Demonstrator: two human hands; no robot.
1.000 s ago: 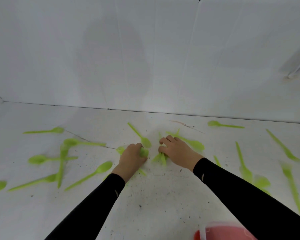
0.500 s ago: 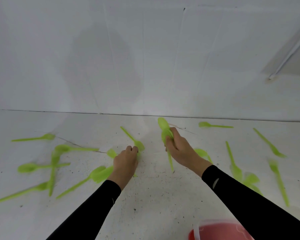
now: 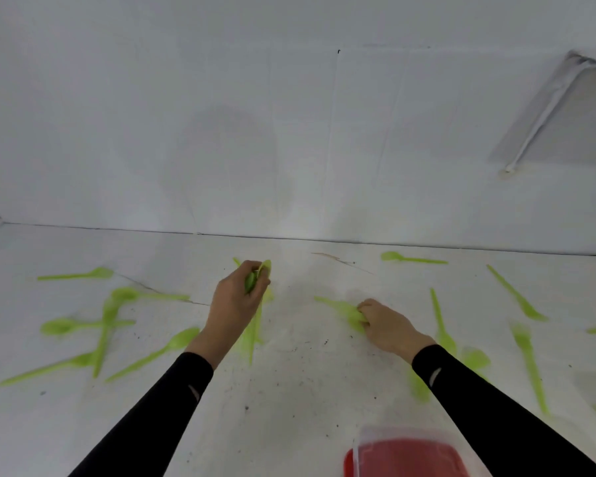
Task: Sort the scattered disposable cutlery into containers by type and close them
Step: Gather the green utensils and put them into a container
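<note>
So, left hand (image 3: pixel 236 301): raised a little off the floor, fingers curled round a bundle of green spoons (image 3: pixel 255 280). The bowls stick out above the fist and the handles hang down under it. Too blurred on my screen to count them.
Right hand (image 3: pixel 389 327): low on the white floor (image 3: pixel 307 373), fingertips curled onto one green spoon (image 3: pixel 341 308) at its bowl end. The handle points away to the left and back. As far as I see it lies flat.
Sleeves (image 3: pixel 159 407): black, both reach down to the wrists.
Loose cutlery, left: several pcs on the floor. A lone spoon (image 3: pixel 80 274) lies far back, the others cross each other nearer to me.
Loose cutlery, right: a back spoon (image 3: pixel 412 259) lies close to the wall (image 3: pixel 289 132), and a long thin piece (image 3: pixel 516 294) lies further right. More pcs lie beside the right forearm, type not clear to me.
Container (image 3: pixel 403 456): at the bottom edge of the view, just beside the right forearm, clear plastic w/ red. I cannot tell if the red is a lid, or if it is closed.
</note>
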